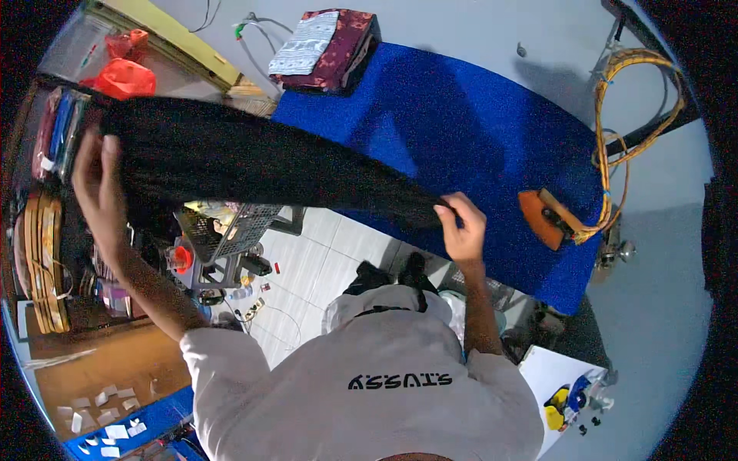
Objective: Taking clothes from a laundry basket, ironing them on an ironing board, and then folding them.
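A long piece of black cloth [248, 155] stretches between my two hands, partly over a blue-covered table [536, 132]. My right hand [464, 225] pinches its narrow end between thumb and fingers. At the far left, my left hand [98, 178] grips the wider end; it is slightly blurred, and the dark cloth hides how its fingertips sit. An orange clothes iron [542, 216] rests on the blue cover, right of my right hand. Folded fabrics [326, 52], patterned maroon and light blue, form a stack at the table's far left corner.
The iron's cord, wrapped in yellow-brown [602, 144], loops up at the right. A grey plastic basket [230, 233] with cloth inside stands under the black cloth. Wrapped fabrics [60, 135] line the left shelf. A power strip [253, 310] lies on the tiled floor [314, 248].
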The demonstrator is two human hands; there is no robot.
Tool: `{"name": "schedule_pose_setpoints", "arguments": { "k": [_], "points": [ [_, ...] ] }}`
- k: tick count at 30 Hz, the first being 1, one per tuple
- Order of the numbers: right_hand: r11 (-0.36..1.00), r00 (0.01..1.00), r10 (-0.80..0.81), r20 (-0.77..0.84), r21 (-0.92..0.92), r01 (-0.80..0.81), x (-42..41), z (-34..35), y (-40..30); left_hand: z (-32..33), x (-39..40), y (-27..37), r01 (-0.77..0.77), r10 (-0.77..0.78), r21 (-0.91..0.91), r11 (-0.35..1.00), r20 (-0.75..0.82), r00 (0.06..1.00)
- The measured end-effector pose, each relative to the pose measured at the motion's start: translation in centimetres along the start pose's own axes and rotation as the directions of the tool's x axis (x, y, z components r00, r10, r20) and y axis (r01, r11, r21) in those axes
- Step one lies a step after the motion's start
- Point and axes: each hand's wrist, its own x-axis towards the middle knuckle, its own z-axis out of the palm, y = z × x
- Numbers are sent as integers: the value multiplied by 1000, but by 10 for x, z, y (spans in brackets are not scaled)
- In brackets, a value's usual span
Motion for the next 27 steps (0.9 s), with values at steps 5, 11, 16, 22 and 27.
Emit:
{"name": "schedule_pose_setpoints", "arguments": {
  "k": [5,11,16,22,27],
  "points": [
    [932,1000,-18,-2,-363,16,25,-54,-9,70,-56,-40,541,-540,27,841,110,834],
    [872,987,111,116,-489,-41,79,-52,67,198,-115,-109,469,-415,-128,874,305,857],
    [809,922,259,287,-586,-45,71,7,224,304,-178,-211,643,-575,48,765,500,647],
    [771,912,195,361,-632,85,107,81,271,324,-149,-287,564,-582,198,802,477,659],
    [483,981,-41,191,-855,187,111,136,259,348,-130,-327,391,-555,420,819,409,724]
  ]
}}
